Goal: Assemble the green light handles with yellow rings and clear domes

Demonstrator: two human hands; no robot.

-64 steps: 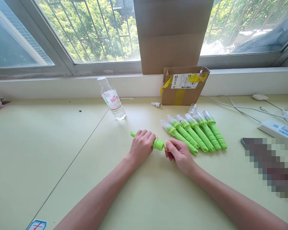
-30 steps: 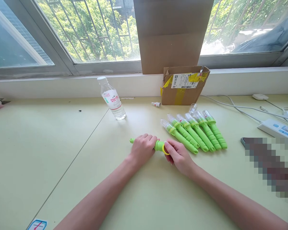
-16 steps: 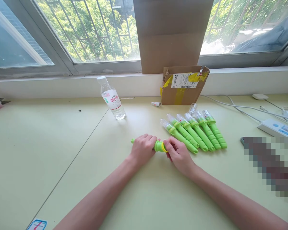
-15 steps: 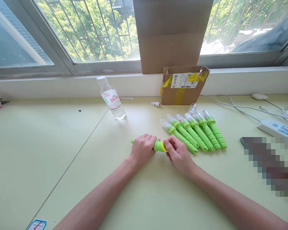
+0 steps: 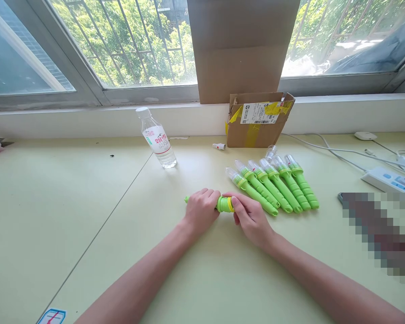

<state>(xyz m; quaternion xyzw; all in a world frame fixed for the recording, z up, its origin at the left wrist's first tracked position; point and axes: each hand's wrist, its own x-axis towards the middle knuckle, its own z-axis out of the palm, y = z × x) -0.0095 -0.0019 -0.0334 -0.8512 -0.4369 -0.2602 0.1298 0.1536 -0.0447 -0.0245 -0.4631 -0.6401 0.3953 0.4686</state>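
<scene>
The right hand [image 5: 251, 216] has closed in — its yellow ring [image 5: 230, 204] now seated against the green threaded end [image 5: 223, 204].

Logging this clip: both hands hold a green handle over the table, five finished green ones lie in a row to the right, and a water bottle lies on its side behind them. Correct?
Not quite. The head view shows the water bottle standing upright, left of the row of five. Left hand and right hand do hold the green handle.

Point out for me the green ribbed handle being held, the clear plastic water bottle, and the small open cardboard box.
Green ribbed handle [image 5: 224, 204], head view, on the threaded end between the hands.
Clear plastic water bottle [image 5: 158, 140], head view, on its label.
Small open cardboard box [image 5: 253, 135], head view, on its front wall.
</scene>
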